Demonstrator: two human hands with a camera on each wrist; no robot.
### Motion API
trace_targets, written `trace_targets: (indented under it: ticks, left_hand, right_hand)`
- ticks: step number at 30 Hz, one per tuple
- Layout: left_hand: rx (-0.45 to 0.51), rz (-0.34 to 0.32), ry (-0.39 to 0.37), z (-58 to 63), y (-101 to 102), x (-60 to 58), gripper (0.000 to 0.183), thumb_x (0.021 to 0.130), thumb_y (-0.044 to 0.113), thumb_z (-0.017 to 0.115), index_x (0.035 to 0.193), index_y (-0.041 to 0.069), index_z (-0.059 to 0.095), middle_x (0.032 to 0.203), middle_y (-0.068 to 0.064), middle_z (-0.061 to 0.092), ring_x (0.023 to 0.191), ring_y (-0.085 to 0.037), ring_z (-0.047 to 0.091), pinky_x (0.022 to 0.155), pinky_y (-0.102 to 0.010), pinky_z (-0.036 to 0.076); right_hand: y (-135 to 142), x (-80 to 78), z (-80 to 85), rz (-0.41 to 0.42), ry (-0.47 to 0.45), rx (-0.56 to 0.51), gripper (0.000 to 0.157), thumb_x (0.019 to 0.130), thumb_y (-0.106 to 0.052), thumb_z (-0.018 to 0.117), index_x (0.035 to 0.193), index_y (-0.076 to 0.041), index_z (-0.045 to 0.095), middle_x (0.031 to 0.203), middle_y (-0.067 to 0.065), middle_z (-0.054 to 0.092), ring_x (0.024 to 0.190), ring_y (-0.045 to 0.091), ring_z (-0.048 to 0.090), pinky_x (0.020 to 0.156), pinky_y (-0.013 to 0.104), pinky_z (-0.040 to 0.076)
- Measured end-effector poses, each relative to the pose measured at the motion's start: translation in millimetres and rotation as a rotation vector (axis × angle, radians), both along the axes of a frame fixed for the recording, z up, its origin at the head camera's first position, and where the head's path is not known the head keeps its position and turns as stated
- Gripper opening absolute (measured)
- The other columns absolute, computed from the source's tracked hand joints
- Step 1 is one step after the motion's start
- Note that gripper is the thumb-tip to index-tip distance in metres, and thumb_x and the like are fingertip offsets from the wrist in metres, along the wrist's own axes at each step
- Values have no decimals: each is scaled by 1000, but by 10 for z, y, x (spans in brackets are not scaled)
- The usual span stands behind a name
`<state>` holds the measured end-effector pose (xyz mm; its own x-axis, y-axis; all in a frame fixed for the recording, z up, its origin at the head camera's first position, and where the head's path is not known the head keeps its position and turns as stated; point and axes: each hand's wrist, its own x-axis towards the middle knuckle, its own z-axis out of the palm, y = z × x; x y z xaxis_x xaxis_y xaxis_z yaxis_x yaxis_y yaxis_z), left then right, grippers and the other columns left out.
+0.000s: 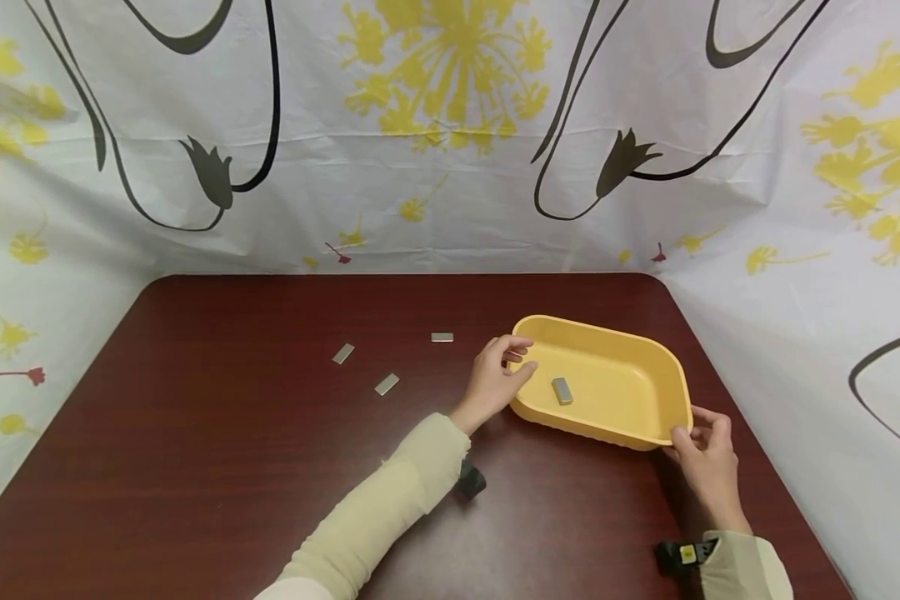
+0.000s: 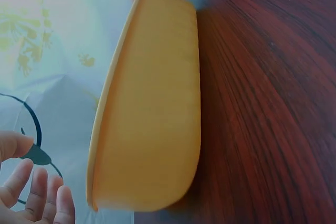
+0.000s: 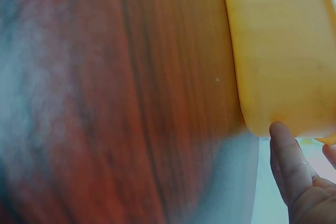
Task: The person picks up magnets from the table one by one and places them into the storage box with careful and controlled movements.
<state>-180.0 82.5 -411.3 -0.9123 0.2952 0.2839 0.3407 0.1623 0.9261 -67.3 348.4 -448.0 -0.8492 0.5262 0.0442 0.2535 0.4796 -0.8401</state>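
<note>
One block (image 1: 562, 391) in tray (image 1: 622, 387), right of left hand (image 1: 492, 377), fingers loose, empty; right hand (image 1: 708, 462) pinches tray corner. Likely step: steadying tray; next calls for left grip.

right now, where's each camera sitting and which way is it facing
Head: worn on the head, facing forward and down at the yellow tray on the wood-grain table; left hand, right hand and beige sleeves show.
Left wrist: worn on that wrist, facing the tray's outer side; left-hand fingers show lower left, right-hand fingers at the top, beyond the tray.
Right wrist: worn on that wrist, facing the tray's outside and the table; only part of the right hand shows, lower right.
Shared: head and left wrist both show both hands, tray and table.
</note>
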Motion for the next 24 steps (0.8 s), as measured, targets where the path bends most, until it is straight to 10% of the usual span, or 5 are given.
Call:
trace_targets:
  ticks: [24]
  left_hand:
    - [-18, 66, -21, -182, -361, 17, 26, 79, 9, 63, 105, 4, 59, 94, -9, 58, 86, -20, 57, 67, -24, 47]
  right_hand:
    - [5, 10, 2, 9, -4, -20, 42, 86, -13, 44, 124, -3, 31, 89, 10, 48, 63, 2, 56, 57, 17, 49]
